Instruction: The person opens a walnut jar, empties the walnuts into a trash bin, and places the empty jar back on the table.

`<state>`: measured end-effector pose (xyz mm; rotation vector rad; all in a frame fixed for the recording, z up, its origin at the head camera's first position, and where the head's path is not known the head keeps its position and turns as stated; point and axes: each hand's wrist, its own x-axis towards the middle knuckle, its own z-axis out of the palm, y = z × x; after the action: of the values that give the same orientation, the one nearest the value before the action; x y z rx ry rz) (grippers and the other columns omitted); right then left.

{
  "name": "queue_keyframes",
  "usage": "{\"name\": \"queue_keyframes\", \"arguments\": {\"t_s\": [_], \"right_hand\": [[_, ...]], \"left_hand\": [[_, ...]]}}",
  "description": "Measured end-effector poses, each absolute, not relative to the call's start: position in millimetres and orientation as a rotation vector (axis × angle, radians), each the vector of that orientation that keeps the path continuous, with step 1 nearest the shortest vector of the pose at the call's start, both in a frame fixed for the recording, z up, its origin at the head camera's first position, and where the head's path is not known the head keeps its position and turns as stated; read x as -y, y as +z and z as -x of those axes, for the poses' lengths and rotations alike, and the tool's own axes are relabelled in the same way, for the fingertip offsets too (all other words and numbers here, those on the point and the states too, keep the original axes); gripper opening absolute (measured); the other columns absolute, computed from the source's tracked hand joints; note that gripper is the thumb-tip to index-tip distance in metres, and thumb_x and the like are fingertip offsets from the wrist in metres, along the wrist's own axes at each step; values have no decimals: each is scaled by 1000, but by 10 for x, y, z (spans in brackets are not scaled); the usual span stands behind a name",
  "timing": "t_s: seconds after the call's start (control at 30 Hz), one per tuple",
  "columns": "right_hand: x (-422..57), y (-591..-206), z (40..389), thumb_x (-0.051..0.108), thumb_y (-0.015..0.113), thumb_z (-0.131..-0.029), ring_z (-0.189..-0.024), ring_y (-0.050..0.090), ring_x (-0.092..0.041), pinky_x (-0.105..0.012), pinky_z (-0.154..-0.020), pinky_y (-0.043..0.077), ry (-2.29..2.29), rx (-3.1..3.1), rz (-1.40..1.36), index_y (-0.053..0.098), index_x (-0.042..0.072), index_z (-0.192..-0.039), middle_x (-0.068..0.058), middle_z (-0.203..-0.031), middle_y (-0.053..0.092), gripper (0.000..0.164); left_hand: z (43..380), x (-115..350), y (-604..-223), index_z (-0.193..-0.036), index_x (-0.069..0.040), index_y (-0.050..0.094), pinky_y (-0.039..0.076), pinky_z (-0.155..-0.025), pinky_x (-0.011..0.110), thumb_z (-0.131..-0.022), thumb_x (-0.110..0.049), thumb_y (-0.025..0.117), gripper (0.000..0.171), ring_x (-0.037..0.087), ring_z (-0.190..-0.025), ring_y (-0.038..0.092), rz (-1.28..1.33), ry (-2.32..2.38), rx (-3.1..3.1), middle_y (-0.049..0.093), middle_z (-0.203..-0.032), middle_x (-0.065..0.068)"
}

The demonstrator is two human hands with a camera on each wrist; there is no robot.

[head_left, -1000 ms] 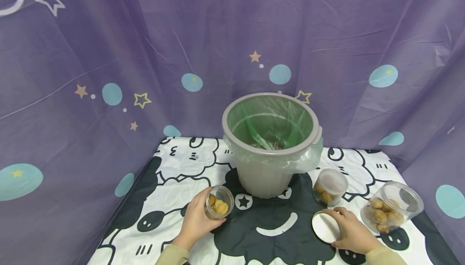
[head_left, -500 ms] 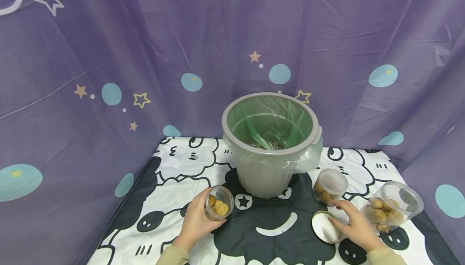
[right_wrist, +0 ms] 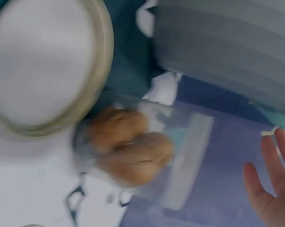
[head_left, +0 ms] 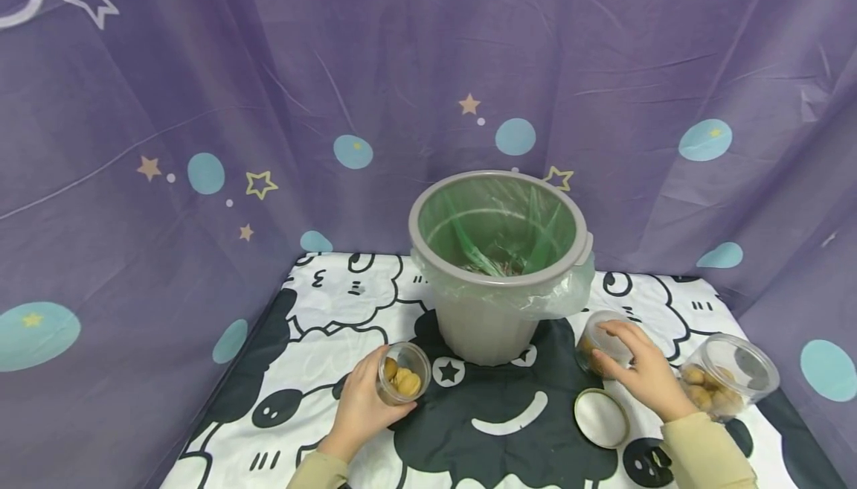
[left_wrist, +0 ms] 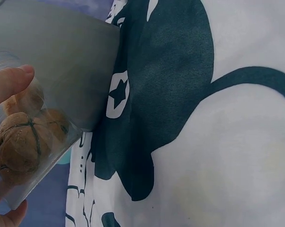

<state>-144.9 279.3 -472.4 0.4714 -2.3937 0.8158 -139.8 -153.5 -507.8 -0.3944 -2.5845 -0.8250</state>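
My left hand [head_left: 364,405] grips a small clear jar [left_wrist: 12,156] holding several round brown, walnut-like pieces [left_wrist: 25,142]. In the head view this jar has no lid on and stands in front of the bin. My right hand [head_left: 639,370] is over a second small jar [head_left: 589,336] with a translucent top, partly hiding it. In the right wrist view, the right hand's fingers [right_wrist: 270,172] are spread and apart from that jar, which holds similar brown pieces [right_wrist: 135,156]. A round white lid [head_left: 601,418] with a gold rim lies flat in front of it.
A grey bin [head_left: 492,333] lined with a green translucent bag [head_left: 562,299] stands at the back middle. A larger clear jar [head_left: 743,370] with brown pieces is at the right. The patterned cloth [head_left: 355,295] meets a purple curtain [head_left: 375,42] behind.
My right hand has let go of the white lid, leaving it on the cloth, and moved up to the second small jar. My left hand keeps holding its jar in place.
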Motion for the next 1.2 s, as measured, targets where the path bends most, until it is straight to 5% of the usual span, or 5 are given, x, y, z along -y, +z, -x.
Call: {"name": "queue_keyframes", "arguments": {"t_s": [0.23,0.63,0.93,1.2], "right_hand": [[-2707,-4353,1595,-5,74,-69,-110,42,10,-1,-95,25,891,2282,-517,63,0,-113,-15,-110,58,45],[-2605,-3872,1789,-3,68,-74,-113,46,-26,-8,-98,24,904,2187,-472,59,-1,-120,-23,-120,54,47],[-2460,-3645,1916,15,67,-85,-123,37,-45,-60,-97,30,861,2243,-626,54,4,-129,-25,-133,46,48],[-2298,-3497,1990,28,70,-84,-128,35,-42,-62,-101,30,620,2373,-781,52,13,-135,-23,-141,40,56]], "left_hand": [[1399,1537,-5081,-131,-3,47,47,-91,51,-48,-36,92,100,33,-114,55,394,-828,2587,57,-126,14],[1389,1538,-5087,-131,-2,48,46,-93,51,-48,-35,92,100,34,-114,55,402,-824,2584,57,-126,15],[1400,1536,-5103,-131,-3,48,47,-92,49,-47,-35,93,100,33,-114,56,416,-815,2564,58,-126,14],[1405,1537,-5103,-131,-3,48,47,-92,50,-48,-35,93,100,33,-114,56,408,-825,2573,57,-126,13]]}}
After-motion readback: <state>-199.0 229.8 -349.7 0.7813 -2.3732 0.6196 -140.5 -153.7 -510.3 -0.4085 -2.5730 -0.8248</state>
